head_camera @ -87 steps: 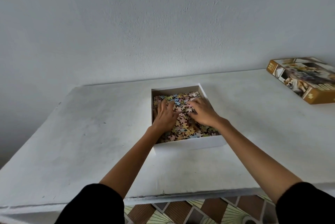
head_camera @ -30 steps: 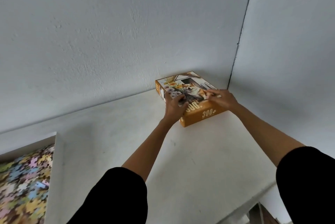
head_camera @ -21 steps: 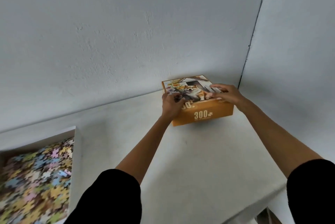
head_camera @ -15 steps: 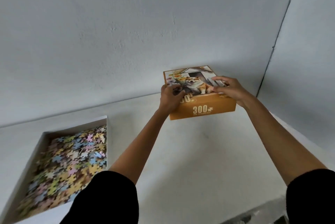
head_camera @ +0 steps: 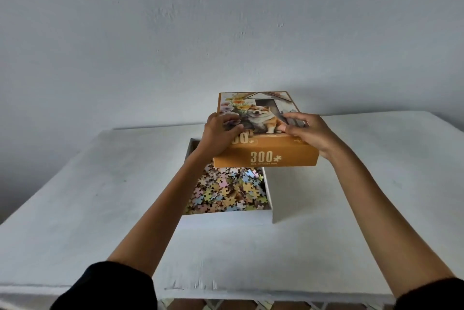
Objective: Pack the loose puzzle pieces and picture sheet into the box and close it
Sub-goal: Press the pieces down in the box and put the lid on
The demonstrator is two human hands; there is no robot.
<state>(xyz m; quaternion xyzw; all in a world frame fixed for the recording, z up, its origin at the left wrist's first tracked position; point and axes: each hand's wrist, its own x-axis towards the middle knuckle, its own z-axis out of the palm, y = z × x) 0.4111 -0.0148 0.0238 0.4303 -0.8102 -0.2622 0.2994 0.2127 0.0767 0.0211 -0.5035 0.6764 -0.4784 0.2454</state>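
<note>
The orange lid [head_camera: 266, 158] has come from the far right corner to above the white box [head_camera: 226, 218], left hand [head_camera: 221, 135] and right hand [head_camera: 310, 134] grasping its sides. Puzzle pieces [head_camera: 226, 191] lie inside; picture sheet unseen; closing remains.

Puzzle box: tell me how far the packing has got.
Done: the loose puzzle pieces lie inside the white box base. In hand: the left hand and right hand hold the orange lid over the base's far end, offset right, not seated. Left: align the lid, lower it, press it shut. The picture sheet is not visible; I cannot tell whether it is packed.
</note>
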